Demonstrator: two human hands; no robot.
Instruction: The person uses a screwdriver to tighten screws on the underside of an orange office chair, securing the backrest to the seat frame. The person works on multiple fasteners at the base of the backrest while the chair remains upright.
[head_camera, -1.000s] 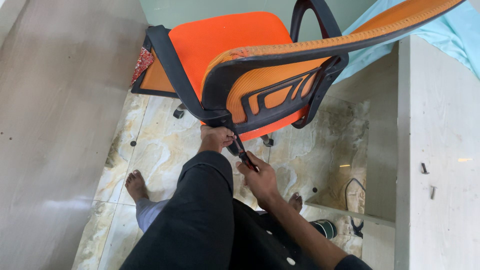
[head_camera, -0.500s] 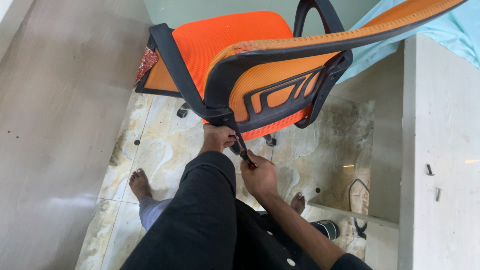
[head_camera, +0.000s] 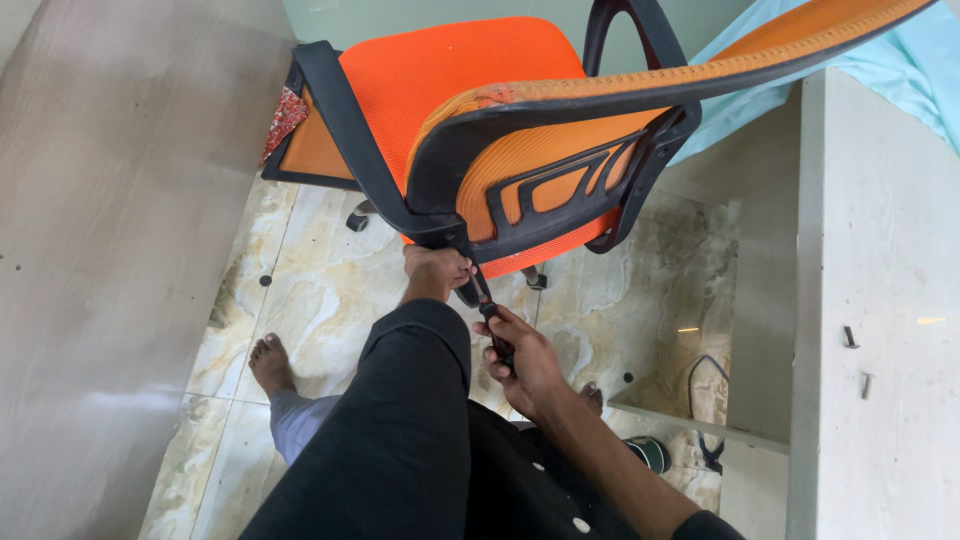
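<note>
Orange mesh chair (head_camera: 470, 90) tilts over the marble floor (head_camera: 300, 300); left hand (head_camera: 436, 272) clenched on its black frame joint, right hand (head_camera: 522, 362) fingers grasping a dark tool (head_camera: 490, 318) angled up into that joint

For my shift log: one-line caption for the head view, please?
Left hand grips the lower frame of an orange mesh office chair while the right hand holds a dark screwdriver to it.

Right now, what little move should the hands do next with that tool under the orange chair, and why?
Probably turn the screwdriver a bit more. The right hand grips its handle with the tip up at the black joint under the chair, while the left hand steadies that joint.
</note>
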